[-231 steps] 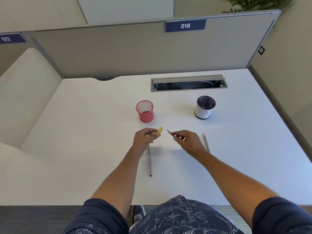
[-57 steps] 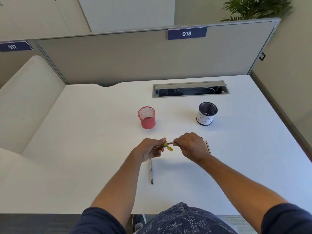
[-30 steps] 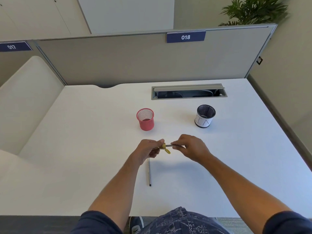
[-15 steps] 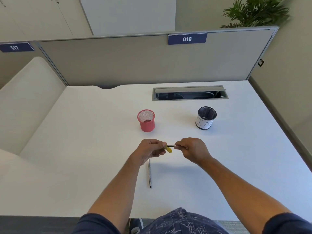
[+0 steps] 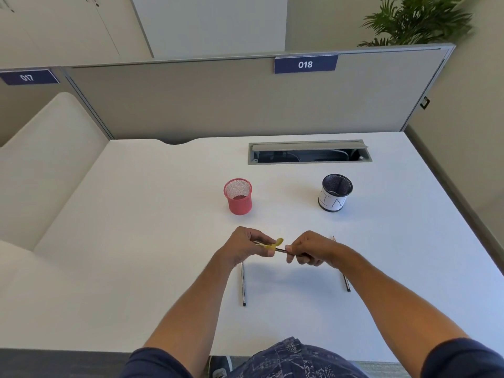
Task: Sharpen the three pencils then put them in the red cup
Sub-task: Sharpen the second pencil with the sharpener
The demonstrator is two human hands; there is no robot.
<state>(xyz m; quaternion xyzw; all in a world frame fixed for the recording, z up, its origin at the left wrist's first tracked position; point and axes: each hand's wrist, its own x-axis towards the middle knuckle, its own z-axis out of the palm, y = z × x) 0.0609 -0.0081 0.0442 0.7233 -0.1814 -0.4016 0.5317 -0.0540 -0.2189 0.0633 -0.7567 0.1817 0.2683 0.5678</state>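
Yellow plastic showed between the two hands: a small sharpener (image 5: 274, 244) pinched in the fingertips of the left hand (image 5: 242, 246), with the tip of a dark pencil (image 5: 283, 251) pushed into it. The right hand (image 5: 311, 251) had its fingers curled round the pencil's shaft just behind the sharpener, so most of the shaft was hidden inside the fist.

Two more pencils lay flat on the white desk (image 5: 136, 241): one (image 5: 243, 285) ran back from under the left wrist, the other (image 5: 345, 282) lay beyond the right hand's knuckles, partly covered by the forearm. The red cup (image 5: 238, 196) stood beyond the left fingertips, well apart from them, and looked empty; a dark mesh cup with a white label (image 5: 335, 192) stood beyond the right hand.

A pencil like this was probably light, stiff and thin, with a lead that would snap under sideways force, so holding it close to the sharpener seemed right for twisting. The sharpener looked small and smooth, likely to slip, and best pinched on its flat sides. No pencil seemed finished yet
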